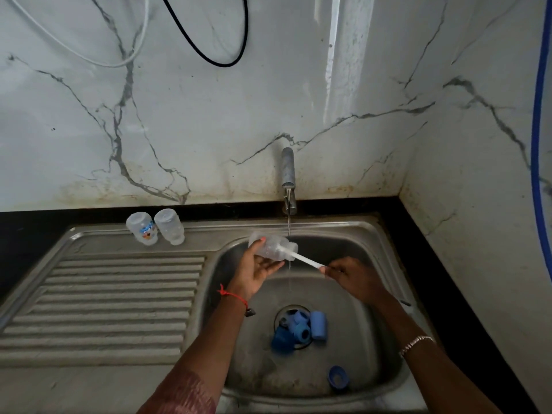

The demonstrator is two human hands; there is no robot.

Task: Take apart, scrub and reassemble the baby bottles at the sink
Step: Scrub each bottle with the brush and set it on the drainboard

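Observation:
My left hand (259, 265) holds a clear baby bottle (270, 246) on its side over the sink basin (373, 294), mouth pointing right. My right hand (348, 271) grips the white handle of a bottle brush (301, 258), whose bristle head sits inside the bottle's mouth. A thin stream of water falls from the tap (288, 174) just behind the bottle's mouth. Two more clear bottles (155, 227) stand upside down on the sink's back ledge. Several blue caps and collars (300, 327) lie over the drain, and one blue ring (338, 377) lies near the front.
A ribbed steel drainboard (104, 306) spreads to the left of the basin. A marble-patterned wall (209, 115) rises behind, with a black cable and white cable hanging on it. A black counter (448, 294) borders the sink on the right.

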